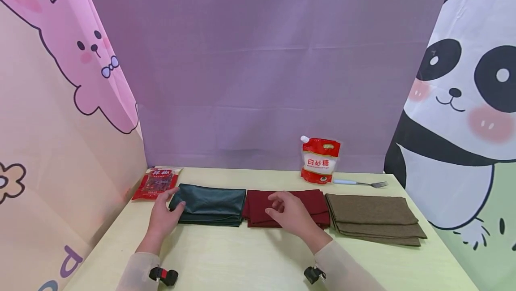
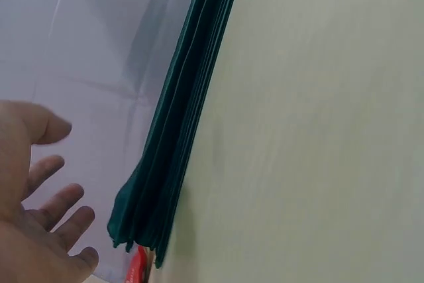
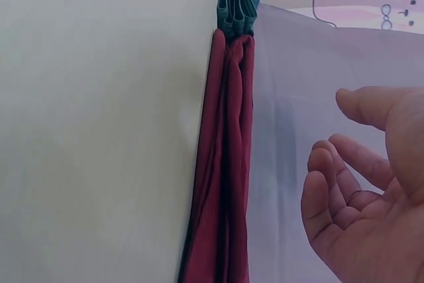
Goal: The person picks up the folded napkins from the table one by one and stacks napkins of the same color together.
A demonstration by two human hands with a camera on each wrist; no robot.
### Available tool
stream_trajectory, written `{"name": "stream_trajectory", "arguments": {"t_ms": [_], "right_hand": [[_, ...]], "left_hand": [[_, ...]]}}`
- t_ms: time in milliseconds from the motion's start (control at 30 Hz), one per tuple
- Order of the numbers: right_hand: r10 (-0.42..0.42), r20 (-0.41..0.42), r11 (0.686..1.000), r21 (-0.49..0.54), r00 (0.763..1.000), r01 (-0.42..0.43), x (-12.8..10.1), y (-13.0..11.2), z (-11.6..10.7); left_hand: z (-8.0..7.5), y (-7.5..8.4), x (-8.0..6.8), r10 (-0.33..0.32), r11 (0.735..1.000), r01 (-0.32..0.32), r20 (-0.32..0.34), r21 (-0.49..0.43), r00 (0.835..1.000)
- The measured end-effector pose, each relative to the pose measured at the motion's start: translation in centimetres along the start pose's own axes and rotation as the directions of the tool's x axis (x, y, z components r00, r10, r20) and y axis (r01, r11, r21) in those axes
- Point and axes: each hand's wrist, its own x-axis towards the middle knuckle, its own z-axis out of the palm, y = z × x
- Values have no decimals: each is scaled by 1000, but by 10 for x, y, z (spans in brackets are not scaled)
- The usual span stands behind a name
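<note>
Three folded cloths lie in a row across the table. At the left is the dark green cloth, slightly shiny; my left hand is beside its left end, thumb and fingers spread apart. The left wrist view shows that hand with nothing in it, near the cloth's layered edge. Over the dark red cloth in the middle hovers my right hand, fingers loosely bent and holding nothing. In the right wrist view the red cloth's folds meet the green cloth. The brown cloth lies at the right.
A red packet lies at the back left, close behind my left hand. Behind the cloths stands a red and white spouted pouch, with a fork beside it. A purple backdrop rises at the table's far edge.
</note>
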Motion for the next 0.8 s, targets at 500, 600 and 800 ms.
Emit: {"name": "stream_trajectory", "arguments": {"t_ms": [500, 600, 800], "right_hand": [[-55, -87, 985, -168, 995, 40, -42, 35, -46], [-52, -96, 977, -212, 994, 30, -50, 39, -54], [-78, -102, 956, -290, 992, 45, -61, 48, -75]], "left_hand": [[7, 17, -21, 228, 965, -238, 95, 112, 969], [9, 23, -26, 271, 949, -283, 104, 135, 957], [14, 31, -33, 347, 910, -362, 105, 200, 932]]}}
